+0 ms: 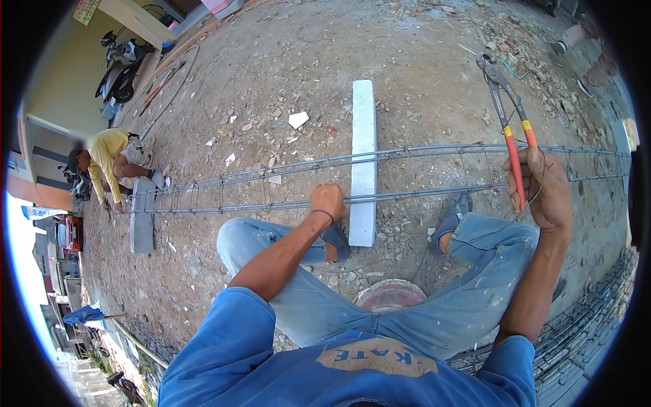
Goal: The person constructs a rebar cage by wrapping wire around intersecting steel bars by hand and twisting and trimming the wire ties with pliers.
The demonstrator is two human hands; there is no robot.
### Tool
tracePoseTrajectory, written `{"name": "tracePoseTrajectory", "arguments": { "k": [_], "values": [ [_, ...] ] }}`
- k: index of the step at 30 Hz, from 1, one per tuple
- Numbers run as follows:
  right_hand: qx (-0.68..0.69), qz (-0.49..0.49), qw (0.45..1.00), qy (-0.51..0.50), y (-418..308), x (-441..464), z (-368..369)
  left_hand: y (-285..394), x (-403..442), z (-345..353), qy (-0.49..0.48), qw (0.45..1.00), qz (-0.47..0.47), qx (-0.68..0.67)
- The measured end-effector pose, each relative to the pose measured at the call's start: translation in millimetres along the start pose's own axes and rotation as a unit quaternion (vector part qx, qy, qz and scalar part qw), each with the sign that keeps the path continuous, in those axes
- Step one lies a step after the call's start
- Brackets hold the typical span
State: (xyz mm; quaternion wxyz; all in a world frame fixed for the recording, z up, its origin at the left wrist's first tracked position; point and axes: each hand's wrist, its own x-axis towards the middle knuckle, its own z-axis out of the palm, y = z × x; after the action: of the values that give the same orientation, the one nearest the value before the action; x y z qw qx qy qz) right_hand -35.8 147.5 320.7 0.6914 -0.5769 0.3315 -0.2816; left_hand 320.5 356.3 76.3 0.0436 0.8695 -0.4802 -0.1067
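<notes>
A long rebar cage point(271, 205) of thin steel bars with wire stirrups runs across the view in front of my knees. My left hand point(327, 201) is closed in a fist around its near bar, just left of a white block point(363, 163) lying under the cage. On the right, my right hand point(540, 183) holds pliers point(514, 136) with red and yellow handles, their jaws pointing up and away past the far bars. A thin wire loops beside the fingers of that hand.
A person in a yellow shirt point(108, 157) bends over the cage's left end, near a grey block point(142, 217). Another person's legs point(597, 71) show at upper right. A motorcycle point(122, 74) stands upper left. More steel bars point(583, 325) lie lower right.
</notes>
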Motion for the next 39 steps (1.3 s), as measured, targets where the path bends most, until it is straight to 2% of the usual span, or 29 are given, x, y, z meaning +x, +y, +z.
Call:
{"name": "tracePoseTrajectory", "arguments": {
  "k": [1, 4, 8, 11, 12, 14, 16, 18, 20, 23, 25, 29, 31, 35, 37, 38, 39],
  "values": [
    [0.0, -0.003, 1.0, -0.003, 0, 0, 1, 0, 0, -2, -0.005, 0.998, 0.049, 0.036],
    [-0.015, -0.017, 0.999, -0.023, -4, 2, 8, -8, 6, 8, -0.028, 0.998, 0.043, 0.023],
    [-0.038, -0.005, 0.998, -0.04, -2, 8, 22, -36, 12, 18, -0.004, 0.999, 0.016, -0.031],
    [-0.013, 0.017, 0.997, -0.078, 1, 9, 31, -68, 24, 15, -0.103, 0.979, 0.058, -0.167],
    [-0.018, 0.016, 0.997, -0.075, 3, 7, 33, -75, 25, 16, -0.103, 0.978, 0.063, -0.17],
    [-0.016, 0.025, 0.996, -0.087, 8, 5, 35, -91, 31, 27, -0.19, 0.954, 0.095, -0.21],
    [-0.027, 0.035, 0.995, -0.088, 12, 3, 36, -92, 34, 29, -0.21, 0.944, 0.088, -0.24],
    [-0.035, 0.054, 0.995, -0.077, 18, -1, 39, -94, 37, 26, -0.269, 0.933, 0.063, -0.233],
    [-0.049, 0.062, 0.995, -0.068, 23, -2, 40, -94, 33, 25, -0.257, 0.92, 0.088, -0.281],
    [-0.062, 0.07, 0.994, -0.056, 27, -4, 42, -88, 36, 26, -0.254, 0.919, 0.062, -0.295],
    [-0.064, 0.077, 0.994, -0.052, 31, -6, 44, -78, 36, 24, -0.229, 0.962, 0.028, -0.142],
    [-0.062, 0.079, 0.994, -0.043, 33, -5, 58, -74, 31, 19, -0.215, 0.962, -0.002, -0.167],
    [-0.071, 0.081, 0.993, -0.042, 36, -4, 68, -75, 23, 21, -0.178, 0.968, 0.0, -0.179],
    [-0.061, 0.087, 0.991, -0.078, 44, -2, 92, -68, 2, 20, -0.145, 0.97, -0.03, -0.192],
    [-0.067, 0.1, 0.989, -0.086, 47, -4, 105, -61, -13, 30, 0.01, 0.99, -0.023, -0.136],
    [-0.069, 0.096, 0.988, -0.097, 48, -6, 112, -55, -21, 31, 0.017, 0.99, -0.032, -0.136],
    [-0.077, 0.102, 0.987, -0.1, 51, -8, 118, -44, -32, 19, 0.074, 0.991, -0.05, -0.094]
  ]
}}
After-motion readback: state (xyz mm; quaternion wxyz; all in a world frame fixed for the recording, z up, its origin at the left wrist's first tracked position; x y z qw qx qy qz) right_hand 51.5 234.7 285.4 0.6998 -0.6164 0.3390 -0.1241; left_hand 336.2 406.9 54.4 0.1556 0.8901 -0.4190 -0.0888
